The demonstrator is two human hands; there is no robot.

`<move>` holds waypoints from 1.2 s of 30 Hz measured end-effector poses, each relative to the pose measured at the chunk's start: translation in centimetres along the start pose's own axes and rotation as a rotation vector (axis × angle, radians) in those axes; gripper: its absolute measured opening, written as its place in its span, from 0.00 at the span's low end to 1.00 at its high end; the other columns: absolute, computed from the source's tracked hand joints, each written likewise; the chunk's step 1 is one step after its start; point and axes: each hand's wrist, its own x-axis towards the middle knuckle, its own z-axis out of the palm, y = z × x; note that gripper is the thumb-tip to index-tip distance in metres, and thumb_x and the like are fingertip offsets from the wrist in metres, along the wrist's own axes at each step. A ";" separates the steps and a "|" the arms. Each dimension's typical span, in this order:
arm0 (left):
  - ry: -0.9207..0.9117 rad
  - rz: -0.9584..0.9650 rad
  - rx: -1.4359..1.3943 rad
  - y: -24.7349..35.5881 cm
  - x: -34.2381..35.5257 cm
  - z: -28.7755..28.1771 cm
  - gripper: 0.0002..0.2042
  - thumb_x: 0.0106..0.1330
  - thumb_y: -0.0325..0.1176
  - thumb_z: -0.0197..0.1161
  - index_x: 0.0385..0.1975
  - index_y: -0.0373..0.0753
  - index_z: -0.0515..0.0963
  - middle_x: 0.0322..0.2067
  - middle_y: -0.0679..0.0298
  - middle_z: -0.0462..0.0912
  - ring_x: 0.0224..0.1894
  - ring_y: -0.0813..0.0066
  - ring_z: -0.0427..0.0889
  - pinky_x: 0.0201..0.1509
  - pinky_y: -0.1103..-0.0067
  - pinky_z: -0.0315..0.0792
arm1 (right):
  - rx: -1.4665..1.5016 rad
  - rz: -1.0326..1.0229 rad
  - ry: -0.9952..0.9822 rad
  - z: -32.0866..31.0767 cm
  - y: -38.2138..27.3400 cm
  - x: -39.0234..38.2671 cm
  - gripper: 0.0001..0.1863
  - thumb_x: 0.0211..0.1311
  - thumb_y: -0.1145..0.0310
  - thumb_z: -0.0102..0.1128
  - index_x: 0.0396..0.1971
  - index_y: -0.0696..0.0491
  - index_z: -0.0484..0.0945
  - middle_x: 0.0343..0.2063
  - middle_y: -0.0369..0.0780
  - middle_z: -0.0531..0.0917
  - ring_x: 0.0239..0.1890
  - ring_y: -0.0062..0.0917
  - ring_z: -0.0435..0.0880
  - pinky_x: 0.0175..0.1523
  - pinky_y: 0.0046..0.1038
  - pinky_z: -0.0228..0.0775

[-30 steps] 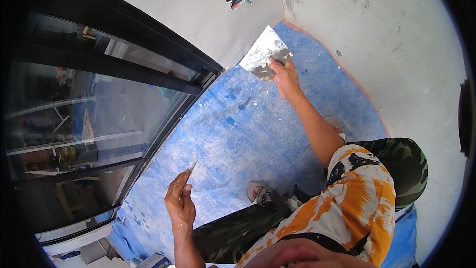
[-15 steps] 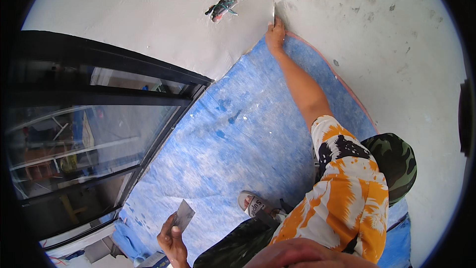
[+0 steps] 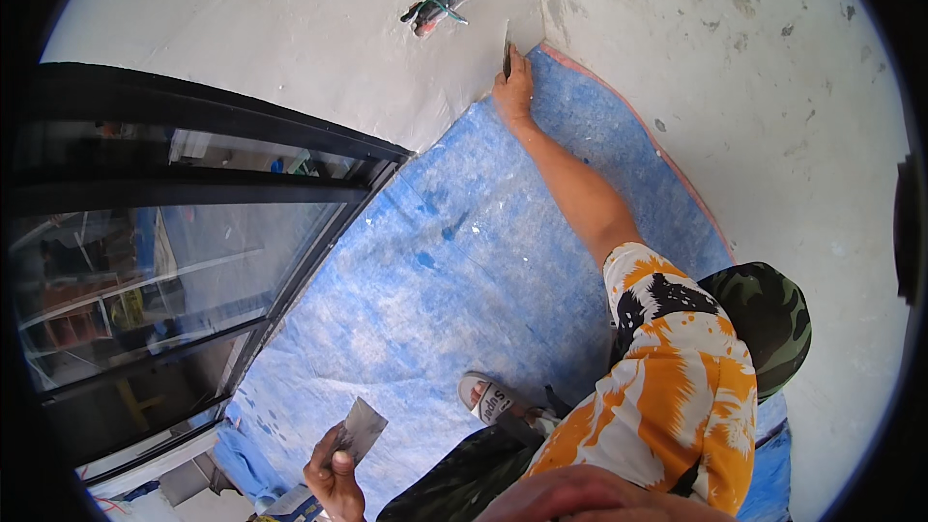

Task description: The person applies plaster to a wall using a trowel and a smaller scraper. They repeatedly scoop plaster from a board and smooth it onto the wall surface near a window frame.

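My right arm reaches far forward to the foot of the plastered wall (image 3: 319, 29). In my right hand (image 3: 514, 92) is a putty knife (image 3: 507, 53), seen nearly edge-on. Its blade is at the wall's surface, a little left of the inner corner; whether the whole edge touches cannot be made out. Low on the left, my left hand (image 3: 333, 478) grips a flat grey metal scraper (image 3: 362, 430), thumb on its near side and fingers behind. The scraper is held above the blue floor covering (image 3: 435, 309), apart from the wall. Its handle, if any, is hidden in the hand.
A ragged wall opening (image 3: 435, 10) with loose wires lies left of the putty knife. The stained right wall (image 3: 773, 135) meets the plastered one at the corner. A black-framed glass door or window (image 3: 174, 261) stands left. My sandalled foot (image 3: 488, 396) rests on the covering.
My right hand with the putty knife has moved left, out of the corner and onto the plastered wall. The scraper in my left hand has shifted slightly right and tilted.
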 end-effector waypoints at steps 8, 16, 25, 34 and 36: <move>0.014 0.019 0.028 0.1 0.5 0.0 0.22 0.75 0.40 0.61 0.58 0.27 0.76 0.52 0.53 0.82 0.53 0.65 0.79 0.60 0.69 0.73 | 0.208 0.085 0.339 -2.0 1.8 2.6 0.19 0.66 0.78 0.50 0.57 0.65 0.73 0.52 0.57 0.78 0.57 0.52 0.75 0.62 0.44 0.67; 0.043 0.030 0.003 0.4 0.7 0.1 0.22 0.75 0.40 0.61 0.58 0.27 0.76 0.51 0.52 0.82 0.52 0.64 0.79 0.58 0.69 0.73 | 0.045 0.101 -0.010 -1.0 -0.8 0.3 0.19 0.58 0.84 0.50 0.51 0.66 0.71 0.48 0.60 0.74 0.53 0.56 0.73 0.59 0.48 0.68; 0.040 -0.032 0.031 0.9 0.3 0.2 0.23 0.75 0.41 0.61 0.58 0.27 0.76 0.51 0.51 0.83 0.52 0.63 0.79 0.58 0.68 0.74 | 0.001 0.003 -0.022 -2.8 -0.5 4.4 0.21 0.62 0.83 0.47 0.56 0.65 0.73 0.51 0.59 0.77 0.56 0.55 0.76 0.61 0.44 0.70; 0.045 -0.027 0.029 1.1 -0.1 0.1 0.23 0.74 0.42 0.62 0.56 0.27 0.77 0.50 0.52 0.83 0.52 0.63 0.79 0.57 0.68 0.73 | 0.010 0.078 0.248 -1.1 3.2 5.1 0.23 0.60 0.82 0.52 0.56 0.64 0.76 0.50 0.56 0.80 0.55 0.51 0.79 0.61 0.43 0.71; 0.058 -0.022 0.032 1.3 -0.3 0.2 0.23 0.74 0.42 0.63 0.56 0.27 0.78 0.50 0.52 0.83 0.52 0.64 0.79 0.57 0.68 0.73 | 0.014 0.053 0.233 0.9 2.9 3.9 0.24 0.58 0.83 0.53 0.58 0.64 0.76 0.50 0.56 0.80 0.55 0.51 0.79 0.61 0.42 0.70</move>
